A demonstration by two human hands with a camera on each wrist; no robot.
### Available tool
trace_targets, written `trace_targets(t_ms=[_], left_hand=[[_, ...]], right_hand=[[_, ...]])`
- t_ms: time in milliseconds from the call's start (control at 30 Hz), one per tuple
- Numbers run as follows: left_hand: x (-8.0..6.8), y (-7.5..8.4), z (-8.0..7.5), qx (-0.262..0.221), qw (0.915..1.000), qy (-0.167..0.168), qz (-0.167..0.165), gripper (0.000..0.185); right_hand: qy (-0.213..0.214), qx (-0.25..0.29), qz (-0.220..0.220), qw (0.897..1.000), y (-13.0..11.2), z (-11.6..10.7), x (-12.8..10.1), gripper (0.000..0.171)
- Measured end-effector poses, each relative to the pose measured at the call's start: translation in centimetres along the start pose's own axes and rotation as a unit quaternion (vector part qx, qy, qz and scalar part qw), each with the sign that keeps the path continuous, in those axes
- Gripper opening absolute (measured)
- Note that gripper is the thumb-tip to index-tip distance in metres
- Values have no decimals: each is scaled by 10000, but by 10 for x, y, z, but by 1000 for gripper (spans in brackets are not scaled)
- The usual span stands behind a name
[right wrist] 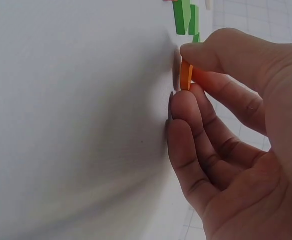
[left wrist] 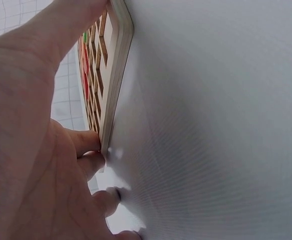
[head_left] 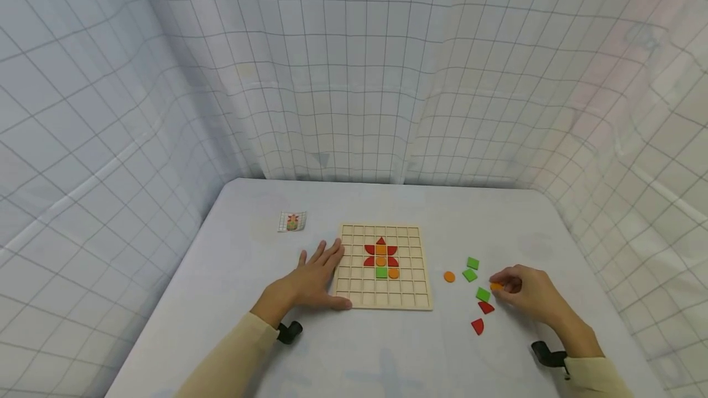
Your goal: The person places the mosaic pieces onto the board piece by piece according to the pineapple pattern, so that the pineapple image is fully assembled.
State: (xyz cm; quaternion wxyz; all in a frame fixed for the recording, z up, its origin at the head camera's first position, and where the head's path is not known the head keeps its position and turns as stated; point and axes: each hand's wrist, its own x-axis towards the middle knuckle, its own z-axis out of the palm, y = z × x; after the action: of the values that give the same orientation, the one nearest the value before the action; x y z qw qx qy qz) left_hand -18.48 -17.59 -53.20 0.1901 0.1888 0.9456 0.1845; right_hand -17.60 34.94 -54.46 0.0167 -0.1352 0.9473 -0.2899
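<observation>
A wooden grid board [head_left: 384, 300] lies in the middle of the white table, holding red, orange and green tiles laid out as a flower [head_left: 381, 258]. My left hand [head_left: 318, 275] lies flat against the board's left edge [left wrist: 113, 95], fingers straight and thumb along the near corner. My right hand [head_left: 517, 290] pinches a small orange tile [head_left: 496, 287] between thumb and fingers [right wrist: 186, 75], just off the table. Loose pieces lie beside it: an orange disc [head_left: 449, 276], green squares [head_left: 472, 263] [right wrist: 182, 16] and red pieces [head_left: 478, 326].
A small picture card [head_left: 292, 221] showing the flower pattern lies at the table's far left. White gridded cloth [head_left: 354, 78] walls the table on three sides. Black wrist straps [head_left: 289, 331] sit on both forearms.
</observation>
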Motion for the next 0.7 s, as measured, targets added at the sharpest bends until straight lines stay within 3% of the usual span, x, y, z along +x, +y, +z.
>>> trace_targets(t_ms=[267,700], left_hand=[[-1,2,-2,-5,10000,6,-1,135],[-2,5,-5,-9,10000,-20,-45,134]], right_hand=[[217,48,55,9997,-9,1,3,19],[802,393,-769,9930,-39,11,17,23]])
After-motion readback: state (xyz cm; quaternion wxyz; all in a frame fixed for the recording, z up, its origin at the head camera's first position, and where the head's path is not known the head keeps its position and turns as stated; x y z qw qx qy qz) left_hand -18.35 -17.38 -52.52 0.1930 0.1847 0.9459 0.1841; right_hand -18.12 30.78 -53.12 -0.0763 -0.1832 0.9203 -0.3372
